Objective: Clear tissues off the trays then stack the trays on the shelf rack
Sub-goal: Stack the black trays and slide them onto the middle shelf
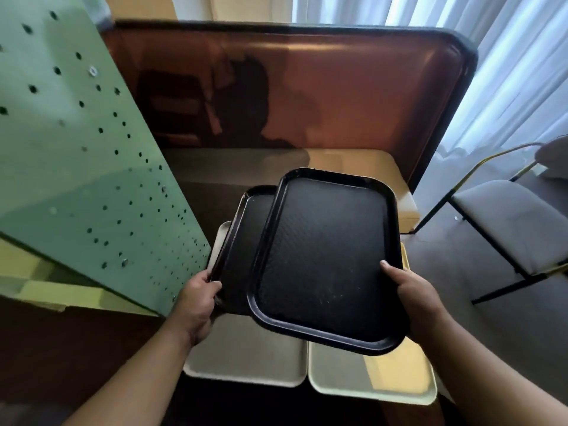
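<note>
My right hand grips the right rim of a black tray, held tilted above the table. Partly under it on the left is a second black tray, and my left hand holds its near left edge. Below both lie two light trays flat on the table, a grey-white one on the left and a pale cream one on the right. I see no tissues on any tray.
A green perforated metal panel of the rack stands close on the left. A brown padded booth back and a cream seat lie behind the dark table. A grey chair with black and yellow legs stands at the right, by curtains.
</note>
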Demonstrator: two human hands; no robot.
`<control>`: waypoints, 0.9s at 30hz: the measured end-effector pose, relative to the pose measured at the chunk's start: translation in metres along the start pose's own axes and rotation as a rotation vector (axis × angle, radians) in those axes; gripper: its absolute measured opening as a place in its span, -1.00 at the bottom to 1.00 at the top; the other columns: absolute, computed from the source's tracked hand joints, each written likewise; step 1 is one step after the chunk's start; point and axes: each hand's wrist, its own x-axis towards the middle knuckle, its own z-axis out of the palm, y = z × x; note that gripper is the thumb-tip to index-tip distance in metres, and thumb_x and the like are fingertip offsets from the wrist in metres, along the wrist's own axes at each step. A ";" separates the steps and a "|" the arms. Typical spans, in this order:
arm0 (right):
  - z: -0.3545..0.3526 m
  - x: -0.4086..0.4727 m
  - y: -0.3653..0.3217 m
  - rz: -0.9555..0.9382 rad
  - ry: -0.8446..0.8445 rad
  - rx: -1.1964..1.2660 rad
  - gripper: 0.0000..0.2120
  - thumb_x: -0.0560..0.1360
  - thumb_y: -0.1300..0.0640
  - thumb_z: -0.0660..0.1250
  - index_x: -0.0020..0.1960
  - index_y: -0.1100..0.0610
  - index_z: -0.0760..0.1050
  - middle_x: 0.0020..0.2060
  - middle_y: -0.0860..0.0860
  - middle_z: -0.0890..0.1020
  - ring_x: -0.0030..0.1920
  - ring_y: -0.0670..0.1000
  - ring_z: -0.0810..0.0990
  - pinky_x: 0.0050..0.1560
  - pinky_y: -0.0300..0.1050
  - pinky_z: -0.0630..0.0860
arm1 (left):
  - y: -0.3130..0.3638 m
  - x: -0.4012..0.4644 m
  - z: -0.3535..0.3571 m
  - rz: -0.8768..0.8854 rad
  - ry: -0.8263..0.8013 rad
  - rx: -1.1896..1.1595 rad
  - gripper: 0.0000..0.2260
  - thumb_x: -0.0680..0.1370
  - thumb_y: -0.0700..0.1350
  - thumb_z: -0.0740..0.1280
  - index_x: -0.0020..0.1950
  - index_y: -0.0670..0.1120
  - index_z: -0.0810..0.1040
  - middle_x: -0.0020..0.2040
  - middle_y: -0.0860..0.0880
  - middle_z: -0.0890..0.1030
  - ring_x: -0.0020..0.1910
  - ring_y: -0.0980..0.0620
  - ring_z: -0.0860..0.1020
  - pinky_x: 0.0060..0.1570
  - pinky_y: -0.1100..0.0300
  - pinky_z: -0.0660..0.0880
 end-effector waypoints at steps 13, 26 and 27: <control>-0.008 -0.062 -0.033 -0.086 -0.060 -0.011 -0.69 0.67 0.06 0.30 0.31 0.22 0.52 0.05 0.23 0.75 0.04 0.27 0.73 -0.03 0.06 0.65 | 0.035 -0.104 0.014 0.156 -0.350 -0.225 -0.68 0.67 -0.26 0.13 0.33 -0.20 0.58 0.26 -0.33 0.61 0.20 -0.30 0.61 0.02 -0.11 0.64; 0.024 -0.140 -0.041 -0.246 -0.150 0.036 -0.56 0.50 0.41 0.29 0.31 0.11 0.63 0.00 0.22 0.75 -0.07 0.28 0.74 0.01 0.16 0.67 | 0.089 -0.144 -0.013 0.118 -0.577 -0.013 -0.52 0.52 -0.08 0.39 0.35 -0.32 0.45 0.16 -0.33 0.67 0.11 -0.31 0.67 0.02 -0.07 0.64; 0.028 -0.150 -0.042 -0.255 -0.175 0.050 -0.53 0.47 0.42 0.28 0.29 0.11 0.64 0.03 0.24 0.74 -0.04 0.30 0.72 0.09 0.19 0.64 | 0.092 -0.147 -0.019 0.128 -0.590 -0.001 -0.59 0.49 -0.11 0.36 0.25 -0.34 0.54 0.08 -0.32 0.69 0.03 -0.27 0.70 -0.05 -0.02 0.66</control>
